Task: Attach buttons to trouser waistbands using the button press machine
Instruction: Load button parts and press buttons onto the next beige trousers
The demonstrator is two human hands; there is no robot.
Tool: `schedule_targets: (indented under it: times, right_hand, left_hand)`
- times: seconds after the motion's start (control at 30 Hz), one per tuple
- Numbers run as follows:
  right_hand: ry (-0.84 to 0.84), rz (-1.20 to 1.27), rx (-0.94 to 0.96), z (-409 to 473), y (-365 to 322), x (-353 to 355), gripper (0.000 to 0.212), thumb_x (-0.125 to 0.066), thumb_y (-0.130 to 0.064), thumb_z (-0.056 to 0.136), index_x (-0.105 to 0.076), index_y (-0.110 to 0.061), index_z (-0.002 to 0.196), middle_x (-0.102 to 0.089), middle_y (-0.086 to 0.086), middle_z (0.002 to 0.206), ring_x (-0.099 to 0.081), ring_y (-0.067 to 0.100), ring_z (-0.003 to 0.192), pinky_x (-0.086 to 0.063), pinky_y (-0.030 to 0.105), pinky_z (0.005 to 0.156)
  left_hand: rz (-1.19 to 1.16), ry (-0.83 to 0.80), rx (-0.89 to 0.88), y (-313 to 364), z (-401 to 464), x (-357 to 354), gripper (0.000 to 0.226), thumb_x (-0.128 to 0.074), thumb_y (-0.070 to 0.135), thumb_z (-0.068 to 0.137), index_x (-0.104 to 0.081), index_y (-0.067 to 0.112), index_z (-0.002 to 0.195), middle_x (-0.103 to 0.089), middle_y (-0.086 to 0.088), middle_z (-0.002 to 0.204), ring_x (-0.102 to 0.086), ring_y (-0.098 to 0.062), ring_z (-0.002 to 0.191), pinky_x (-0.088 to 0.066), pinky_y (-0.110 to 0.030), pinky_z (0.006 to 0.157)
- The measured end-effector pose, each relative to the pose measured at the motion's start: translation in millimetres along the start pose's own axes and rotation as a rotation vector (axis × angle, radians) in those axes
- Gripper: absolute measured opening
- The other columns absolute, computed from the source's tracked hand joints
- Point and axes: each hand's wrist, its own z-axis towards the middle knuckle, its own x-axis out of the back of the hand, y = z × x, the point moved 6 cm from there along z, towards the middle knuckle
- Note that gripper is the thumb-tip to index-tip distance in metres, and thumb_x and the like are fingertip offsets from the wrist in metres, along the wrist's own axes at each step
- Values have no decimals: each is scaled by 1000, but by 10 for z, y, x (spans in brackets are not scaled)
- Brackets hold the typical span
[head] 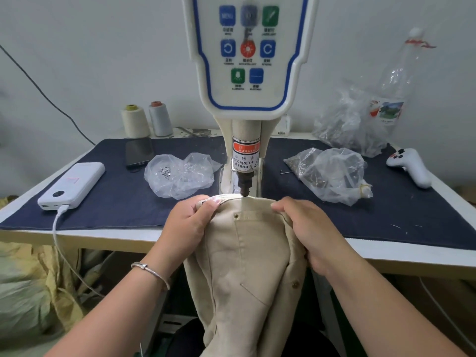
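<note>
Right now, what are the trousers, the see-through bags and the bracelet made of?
The trousers look like soft beige woven cloth, maybe cotton or linen: matte, with creases and stitched seams. The bags look like thin clear plastic film: shiny and crinkled, with small metal parts showing through. The bracelet on the left wrist looks like polished silver-coloured metal: it gleams, though which metal I cannot tell.

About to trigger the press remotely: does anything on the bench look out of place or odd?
One oddity: a white game controller lies on the dark blue cloth mat at the right edge, unrelated to button work. Otherwise the left hand and right hand grip the beige trousers beneath the press head.
</note>
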Motion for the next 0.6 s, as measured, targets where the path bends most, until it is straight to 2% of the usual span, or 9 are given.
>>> schedule_targets:
  times: [0.03,0.17,0.27,0.37,0.4,0.43,0.5,0.53,0.6]
  right_hand:
    - [-6,13,-31,-34,43,4,38,-59,-30,85,-50,4,70,-45,4,79,-40,32,66,-39,30,65]
    - [-91,90,-100,-247,110,2,17,-61,-28,84,-61,-14,75,-58,5,74,-56,16,71,-43,29,65]
    - [-228,128,-24,-388,-4,-6,23,-58,-20,87,-55,-17,64,-52,3,66,-50,14,64,-38,28,58]
    - [-332,204,37,-517,-183,-10,25,-58,-13,86,-57,-17,61,-53,0,61,-50,10,56,-40,19,50]
    - [-363,242,52,-544,-240,-12,18,-59,-13,82,-63,-14,65,-59,1,63,-56,10,58,-44,18,51]
    - [-394,274,61,-571,-292,-18,11,-61,-15,78,-67,-11,70,-64,3,68,-61,10,62,-48,17,54]
    - [-451,312,65,-620,-368,-29,14,-61,-17,74,-71,-7,77,-69,6,74,-66,11,67,-51,18,58]
    - [-471,321,63,-643,-396,-37,15,-61,-17,74,-72,-7,78,-70,6,76,-67,12,69,-51,18,58]
    - [-508,326,57,-702,-448,-58,19,-61,-17,74,-73,-5,83,-71,9,80,-68,14,72,-52,20,61]
  left_hand:
    - [-14,-5,19,3,-43,4,50,-48,42,90,-40,-2,69,-36,-2,69,-35,-12,66,-29,-30,63]
    - [-136,-80,45,83,-250,83,51,-55,44,89,-38,1,68,-31,-7,69,-32,-18,66,-26,-33,64]
    - [-243,-131,71,193,-361,200,55,-59,48,83,-37,-1,69,-27,-15,71,-28,-24,68,-26,-36,66]
    - [-361,-129,169,304,-408,284,44,-69,49,69,-56,7,67,-47,-9,67,-47,-20,66,-40,-32,66]
    - [-416,-143,230,298,-416,296,43,-75,48,62,-64,8,71,-58,-9,72,-56,-23,70,-46,-34,69]
    - [-464,-184,297,277,-425,299,52,-79,47,56,-70,4,82,-67,-15,84,-63,-32,81,-51,-42,80]
    - [-558,-300,391,282,-437,300,72,-83,42,52,-72,-4,106,-68,-30,111,-64,-47,107,-47,-52,102]
    - [-604,-363,399,339,-432,306,71,-84,40,52,-73,-5,106,-68,-31,110,-66,-45,104,-52,-48,100]
    - [-603,-506,333,517,-421,299,53,-79,38,57,-74,-1,92,-69,-21,89,-69,-29,80,-57,-31,74]
